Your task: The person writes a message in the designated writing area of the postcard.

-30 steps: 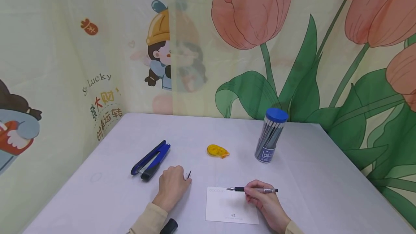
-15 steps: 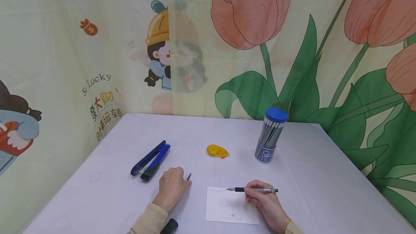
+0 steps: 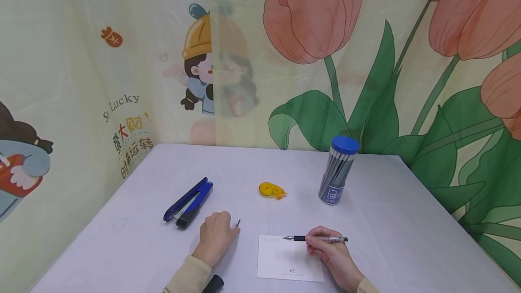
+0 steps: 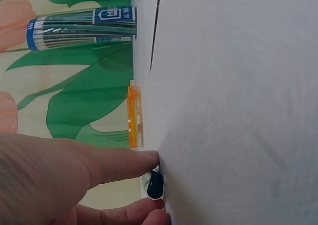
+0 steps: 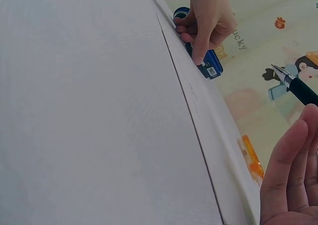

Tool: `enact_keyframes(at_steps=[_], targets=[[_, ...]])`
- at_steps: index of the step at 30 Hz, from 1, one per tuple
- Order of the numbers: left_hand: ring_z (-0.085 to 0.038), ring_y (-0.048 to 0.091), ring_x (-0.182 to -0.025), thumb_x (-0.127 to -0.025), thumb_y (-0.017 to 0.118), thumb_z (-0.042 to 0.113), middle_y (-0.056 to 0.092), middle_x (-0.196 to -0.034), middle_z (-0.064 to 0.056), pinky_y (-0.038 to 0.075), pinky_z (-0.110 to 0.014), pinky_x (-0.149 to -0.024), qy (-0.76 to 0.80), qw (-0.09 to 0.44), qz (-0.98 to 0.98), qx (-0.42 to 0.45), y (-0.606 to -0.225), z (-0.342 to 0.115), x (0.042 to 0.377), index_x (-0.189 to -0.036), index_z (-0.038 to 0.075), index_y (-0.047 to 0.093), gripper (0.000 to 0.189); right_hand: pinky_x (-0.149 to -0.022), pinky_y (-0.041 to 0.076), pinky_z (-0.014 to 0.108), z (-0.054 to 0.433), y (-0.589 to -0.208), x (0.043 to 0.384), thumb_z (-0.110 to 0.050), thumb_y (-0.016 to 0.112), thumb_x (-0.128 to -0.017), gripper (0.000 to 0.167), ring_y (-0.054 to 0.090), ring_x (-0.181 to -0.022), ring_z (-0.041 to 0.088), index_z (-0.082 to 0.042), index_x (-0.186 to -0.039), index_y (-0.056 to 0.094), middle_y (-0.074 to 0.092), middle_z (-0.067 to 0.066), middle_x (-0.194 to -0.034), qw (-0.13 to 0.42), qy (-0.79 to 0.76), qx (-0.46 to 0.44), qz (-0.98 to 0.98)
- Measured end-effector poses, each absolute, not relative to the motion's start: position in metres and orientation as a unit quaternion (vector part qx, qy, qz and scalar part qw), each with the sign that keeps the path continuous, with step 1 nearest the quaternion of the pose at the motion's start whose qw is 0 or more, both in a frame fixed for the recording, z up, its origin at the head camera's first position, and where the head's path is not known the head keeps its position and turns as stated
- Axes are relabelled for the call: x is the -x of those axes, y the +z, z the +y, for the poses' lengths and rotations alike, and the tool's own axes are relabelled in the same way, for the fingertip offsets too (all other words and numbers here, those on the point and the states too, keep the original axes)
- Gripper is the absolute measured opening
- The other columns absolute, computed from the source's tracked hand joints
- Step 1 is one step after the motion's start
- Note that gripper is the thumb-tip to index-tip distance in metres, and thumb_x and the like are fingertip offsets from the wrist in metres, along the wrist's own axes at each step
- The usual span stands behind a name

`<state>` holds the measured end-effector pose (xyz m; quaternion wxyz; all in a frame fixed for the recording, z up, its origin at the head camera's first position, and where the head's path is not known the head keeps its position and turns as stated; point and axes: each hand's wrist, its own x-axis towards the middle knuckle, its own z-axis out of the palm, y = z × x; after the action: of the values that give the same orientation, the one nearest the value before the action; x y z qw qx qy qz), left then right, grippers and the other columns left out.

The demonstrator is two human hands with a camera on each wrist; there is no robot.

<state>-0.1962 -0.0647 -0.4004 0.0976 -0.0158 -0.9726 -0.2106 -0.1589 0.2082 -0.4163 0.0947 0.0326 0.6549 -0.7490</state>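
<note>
Head view: white card [image 3: 281, 257], flat on the table [image 3: 101, 252], serves as landmark. The right hand [image 3: 334, 257], at the card's right side, pinches a pen [image 3: 300, 238] around the rear of its dark grip section, above the card's far part, point leftward. The left hand [image 3: 215, 238], left of the card, pinches a small cap-like piece [image 3: 238, 224]. A yellow correction tape [image 3: 272, 190] lies beyond the card.

Left wrist view: digits close narrowly about the piece's dark, rounded end. It is probably light, stiff plastic, apt to slip, best held across its sides.

Right wrist view: the pen's metal tip is raised off the card. The pen should be light and rigid; its dark section looks the surest hold, the clear barrel likely slicker. The card, presumably thin, may crease; its margins suit a steadying fingertip.
</note>
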Motion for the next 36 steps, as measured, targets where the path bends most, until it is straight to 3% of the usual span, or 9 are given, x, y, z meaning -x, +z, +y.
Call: enact_keyframes(at_steps=[17,25,31,36], targets=[[-0.017,0.047,-0.054,-0.074,0.08,0.017,0.051,-0.059,-0.005,0.04,-0.031,-0.049,-0.214,0.092,-0.973,0.012,-0.4,-0.063,0.195,-0.069,0.0,0.061,0.025,-0.067,0.051,0.023,0.209,-0.416,0.158,-0.007,0.062,-0.09,0.004,0.058,-0.071,0.01,-0.01,-0.088,0.064,0.062,-0.001,-0.077,0.095,-0.752,-0.033,0.652],[-0.014,0.044,-0.053,-0.073,0.082,0.022,0.051,-0.059,-0.003,0.037,-0.026,-0.049,-0.207,0.15,-0.965,0.065,-0.392,-0.058,0.191,-0.069,0.002,0.062,0.029,-0.066,0.05,0.023,0.208,-0.415,0.159,-0.006,0.061,-0.09,0.005,0.058,-0.071,0.01,-0.011,-0.088,0.064,0.062,-0.002,-0.077,0.094,-0.748,-0.033,0.656],[-0.011,0.043,-0.057,-0.078,0.079,0.021,0.051,-0.063,0.004,0.037,-0.023,-0.054,-0.251,0.069,-0.947,0.191,-0.391,-0.057,0.186,-0.082,0.004,0.068,0.021,-0.067,0.05,0.023,0.208,-0.415,0.159,-0.008,0.062,-0.09,0.002,0.057,-0.071,0.01,-0.007,-0.091,0.064,0.061,-0.001,-0.078,0.094,-0.747,-0.031,0.657],[-0.008,0.047,-0.065,-0.076,0.08,0.024,0.056,-0.072,0.004,0.042,-0.025,-0.062,-0.251,0.029,-0.93,0.266,-0.393,-0.058,0.183,-0.088,0.004,0.07,0.025,-0.067,0.051,0.023,0.208,-0.415,0.159,-0.008,0.061,-0.09,0.002,0.058,-0.071,0.01,-0.009,-0.089,0.063,0.062,0.0,-0.08,0.092,-0.748,-0.031,0.656]])
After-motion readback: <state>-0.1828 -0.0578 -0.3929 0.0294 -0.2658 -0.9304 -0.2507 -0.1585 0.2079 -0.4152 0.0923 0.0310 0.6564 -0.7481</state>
